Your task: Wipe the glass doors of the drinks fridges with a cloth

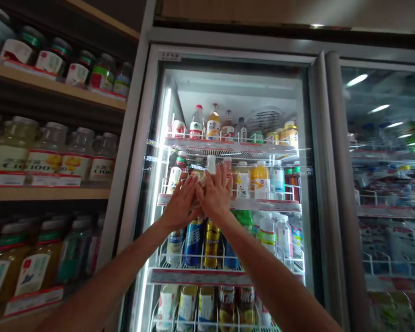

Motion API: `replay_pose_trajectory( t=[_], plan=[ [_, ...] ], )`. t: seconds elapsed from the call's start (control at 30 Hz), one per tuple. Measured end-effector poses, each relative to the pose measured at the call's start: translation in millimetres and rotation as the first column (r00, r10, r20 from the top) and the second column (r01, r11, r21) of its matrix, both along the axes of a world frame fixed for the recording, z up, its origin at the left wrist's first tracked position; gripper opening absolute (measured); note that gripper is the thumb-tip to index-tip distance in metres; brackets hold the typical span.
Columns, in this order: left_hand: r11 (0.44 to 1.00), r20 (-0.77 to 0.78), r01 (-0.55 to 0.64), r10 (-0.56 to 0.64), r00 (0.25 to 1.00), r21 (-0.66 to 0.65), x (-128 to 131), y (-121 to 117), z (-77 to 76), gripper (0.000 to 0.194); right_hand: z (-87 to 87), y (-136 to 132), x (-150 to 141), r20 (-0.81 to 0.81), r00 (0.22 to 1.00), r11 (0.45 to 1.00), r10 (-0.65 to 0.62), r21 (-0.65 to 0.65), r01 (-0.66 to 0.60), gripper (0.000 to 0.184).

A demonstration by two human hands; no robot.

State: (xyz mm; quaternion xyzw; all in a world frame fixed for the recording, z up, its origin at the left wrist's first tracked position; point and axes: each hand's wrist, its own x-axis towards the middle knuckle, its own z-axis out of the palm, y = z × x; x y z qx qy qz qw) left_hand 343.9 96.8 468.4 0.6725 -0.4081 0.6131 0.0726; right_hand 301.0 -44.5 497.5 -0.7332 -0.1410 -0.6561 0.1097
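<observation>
Both of my arms reach up to the front of a lit drinks fridge, at the height of its second shelf. My left hand [180, 204] has its fingers stretched up and to the right, close beside the other hand. Slightly higher, my right hand [215, 192] is raised with its fingers extended and partly spread. Both seem to lie against the fridge's glass door [228, 76], though contact is hard to make out. A small pale patch shows between the hands; I cannot tell what it is. Behind them stand an orange drink bottle [262, 180] and a tea bottle [242, 180].
Wooden shelves [55, 193] with juice bottles and red-edged price labels run along the left. A tall metal door handle [320, 184] borders the glass. To the right is a second fridge door [387, 184]. Lower fridge shelves hold cans, including a gold can [211, 244].
</observation>
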Motion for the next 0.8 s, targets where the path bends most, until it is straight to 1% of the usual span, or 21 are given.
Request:
replay_pose_trajectory(
  t=[0.03, 0.07, 0.1, 0.13, 0.17, 0.2, 0.27, 0.33, 0.37, 0.43, 0.5, 0.57, 0.6, 0.63, 0.67, 0.7, 0.73, 0.77, 0.8],
  plan=[
    [0.999, -0.018, -0.003, 0.002, 1.000, -0.049, 1.7, 10.3, -1.7, 0.062, -0.1, 6.8, 3.3, 0.014, 1.000, 0.999, -0.028, 0.023, 0.027, 0.053],
    [0.990, -0.025, -0.006, 0.002, 1.000, -0.142, 3.7, 18.1, -2.5, 0.054, 0.0, 11.5, 6.2, 0.032, 0.998, 0.998, -0.048, 0.029, 0.047, 0.054],
    [0.968, -0.030, -0.018, 0.011, 1.000, -0.249, 5.8, 23.3, -2.8, 0.050, 0.4, 13.6, 8.5, 0.054, 0.997, 0.998, -0.063, 0.009, 0.063, 0.053],
    [0.938, -0.031, -0.042, 0.033, 0.999, -0.344, 7.9, 25.9, -2.6, 0.048, 1.1, 13.2, 10.0, 0.078, 0.994, 0.996, -0.072, -0.044, 0.076, 0.051],
    [0.912, -0.030, -0.071, 0.064, 0.997, -0.405, 9.8, 26.6, -2.2, 0.047, 2.2, 10.5, 10.6, 0.103, 0.992, 0.989, -0.077, -0.116, 0.089, 0.049],
    [0.897, -0.027, -0.098, 0.096, 0.995, -0.431, 11.4, 25.7, -1.7, 0.047, 3.5, 6.0, 10.3, 0.127, 0.989, 0.976, -0.078, -0.192, 0.101, 0.047],
    [0.897, -0.018, -0.136, 0.142, 0.990, -0.421, 13.6, 22.2, -1.2, 0.048, 5.4, -5.1, 7.5, 0.136, 0.988, 0.945, -0.079, -0.306, 0.118, 0.040],
    [0.897, -0.007, -0.131, 0.142, 0.990, -0.421, 14.5, 19.3, -1.2, 0.048, 3.3, -12.5, 3.3, 0.080, 0.992, 0.937, -0.095, -0.328, 0.116, 0.030],
    [0.897, -0.009, -0.125, 0.134, 0.991, -0.424, 14.7, 18.6, -1.3, 0.048, -0.3, -12.7, 1.5, 0.043, 0.994, 0.945, -0.104, -0.308, 0.112, 0.027],
    [0.896, -0.009, -0.116, 0.125, 0.992, -0.429, 15.1, 18.5, -1.8, 0.048, -13.3, -4.8, 0.0, -0.003, 0.994, 0.966, -0.107, -0.236, 0.104, 0.024],
    [0.895, 0.002, -0.111, 0.124, 0.992, -0.431, 15.6, 19.1, -2.3, 0.049, -30.8, 11.4, 2.8, 0.016, 0.995, 0.983, -0.095, -0.156, 0.096, 0.028],
    [0.896, 0.017, -0.112, 0.132, 0.991, -0.430, 15.9, 19.6, -2.5, 0.050, -45.3, 26.8, 9.4, 0.060, 0.995, 0.989, -0.083, -0.121, 0.090, 0.038],
    [0.896, 0.023, -0.113, 0.136, 0.990, -0.429, 16.0, 19.8, -2.5, 0.051, -48.6, 30.3, 13.0, 0.083, 0.993, 0.988, -0.081, -0.123, 0.090, 0.040],
    [0.898, 0.026, -0.117, 0.141, 0.990, -0.424, 16.1, 20.0, -2.5, 0.052, -48.4, 28.9, 15.9, 0.102, 0.991, 0.985, -0.081, -0.142, 0.095, 0.039],
    [0.899, 0.028, -0.120, 0.145, 0.989, -0.422, 16.2, 20.1, -2.5, 0.052, -44.5, 21.3, 17.4, 0.116, 0.990, 0.978, -0.082, -0.180, 0.102, 0.036],
    [0.900, 0.030, -0.122, 0.148, 0.989, -0.419, 16.4, 20.3, -2.6, 0.053, -37.0, 6.7, 16.9, 0.125, 0.988, 0.968, -0.086, -0.226, 0.113, 0.033],
    [0.901, 0.033, -0.122, 0.149, 0.988, -0.417, 16.7, 20.4, -2.7, 0.054, -26.6, -14.8, 14.2, 0.123, 0.988, 0.952, -0.096, -0.278, 0.127, 0.031],
    [0.901, 0.038, -0.119, 0.148, 0.988, -0.418, 17.1, 20.4, -2.8, 0.055, -13.9, -42.4, 9.4, 0.128, 0.986, 0.941, -0.107, -0.307, 0.142, 0.033],
    [0.901, 0.041, -0.116, 0.146, 0.988, -0.419, 17.6, 20.2, -3.0, 0.055, 0.4, -74.2, 3.1, 0.123, 0.982, 0.946, -0.141, -0.276, 0.170, 0.038]
  ],
)
